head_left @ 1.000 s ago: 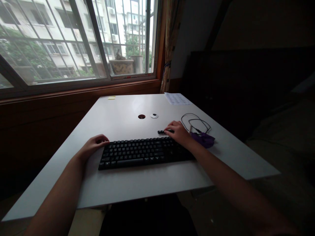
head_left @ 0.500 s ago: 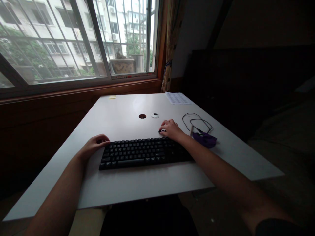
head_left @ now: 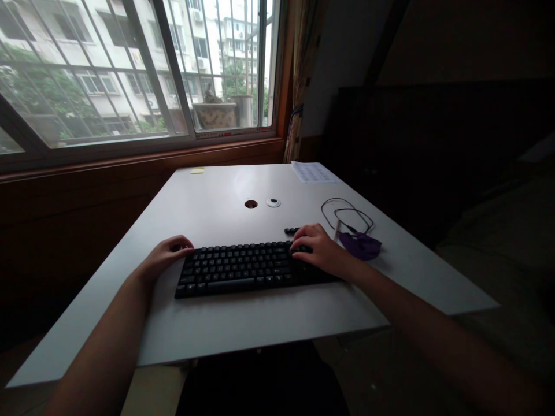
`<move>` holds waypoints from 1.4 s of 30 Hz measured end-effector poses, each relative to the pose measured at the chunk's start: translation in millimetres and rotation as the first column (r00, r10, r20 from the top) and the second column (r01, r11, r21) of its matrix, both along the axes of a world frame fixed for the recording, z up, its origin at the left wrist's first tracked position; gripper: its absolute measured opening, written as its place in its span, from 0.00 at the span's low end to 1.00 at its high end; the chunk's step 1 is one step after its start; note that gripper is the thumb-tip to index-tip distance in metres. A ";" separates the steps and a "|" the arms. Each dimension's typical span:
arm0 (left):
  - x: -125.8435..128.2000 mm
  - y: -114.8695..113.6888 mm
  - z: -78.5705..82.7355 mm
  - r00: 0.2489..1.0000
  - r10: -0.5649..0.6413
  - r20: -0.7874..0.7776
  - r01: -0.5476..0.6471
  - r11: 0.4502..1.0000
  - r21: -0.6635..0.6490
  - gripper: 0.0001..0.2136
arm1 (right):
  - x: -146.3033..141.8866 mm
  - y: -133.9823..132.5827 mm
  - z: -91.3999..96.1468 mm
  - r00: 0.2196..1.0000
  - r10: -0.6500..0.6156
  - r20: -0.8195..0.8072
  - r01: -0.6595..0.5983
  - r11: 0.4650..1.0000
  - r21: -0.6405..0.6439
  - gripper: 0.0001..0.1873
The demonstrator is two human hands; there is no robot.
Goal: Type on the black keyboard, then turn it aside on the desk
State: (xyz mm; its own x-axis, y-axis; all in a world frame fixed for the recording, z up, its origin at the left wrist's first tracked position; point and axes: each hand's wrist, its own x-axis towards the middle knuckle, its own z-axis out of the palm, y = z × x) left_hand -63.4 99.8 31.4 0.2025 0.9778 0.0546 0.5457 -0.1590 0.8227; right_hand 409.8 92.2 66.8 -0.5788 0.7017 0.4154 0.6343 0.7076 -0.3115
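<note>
A black keyboard (head_left: 243, 268) lies across the near middle of a white table (head_left: 225, 329). My left hand (head_left: 167, 254) sits at the keyboard's far left corner with its fingers curled against the edge. My right hand (head_left: 318, 248) is on the keyboard's far right end, fingers bent, the tips pinched down among the top-row keys; what they hold, if anything, is hidden. Just behind that hand, a short row of small black pieces (head_left: 290, 230) lies on the table.
To the right of the keyboard are a coiled thin cable (head_left: 347, 216) and a purple cloth (head_left: 362, 245). A round hole (head_left: 251, 204) and its white cap (head_left: 273, 203) are mid-table. A printed sheet (head_left: 313, 171) and a yellow note (head_left: 197, 170) lie by the window.
My right hand went out to the small black pieces behind the keyboard, then came back onto the keyboard's right end. My left hand has stayed at the left corner.
</note>
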 end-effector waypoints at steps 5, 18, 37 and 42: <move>-1.9 0.9 -1.6 1.000 -0.011 0.006 0.011 1.000 0.013 0.17 | 7.2 -34.0 -2.1 0.997 0.071 0.022 -0.070 0.996 -0.053 0.08; -5.2 3.5 -6.1 1.000 -0.025 0.015 0.025 1.000 0.004 0.16 | 10.2 -41.5 -12.6 0.995 0.080 0.053 -0.077 0.996 -0.049 0.07; -3.5 3.5 -4.1 1.000 -0.026 0.012 0.026 1.000 -0.004 0.16 | 9.1 -36.4 -6.9 0.986 0.111 0.122 -0.103 0.992 -0.069 0.08; -4.1 3.6 -4.5 0.999 -0.031 0.008 0.031 1.000 -0.005 0.17 | 7.1 -34.2 -3.3 0.984 0.104 0.147 -0.086 0.988 -0.128 0.08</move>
State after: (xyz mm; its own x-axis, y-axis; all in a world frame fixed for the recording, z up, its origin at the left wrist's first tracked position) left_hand -67.6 103.4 26.9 0.2320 0.9714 0.0515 0.5338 -0.1714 0.8281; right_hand 417.0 58.0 63.4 -0.6956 0.6798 0.2325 0.6127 0.7302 -0.3023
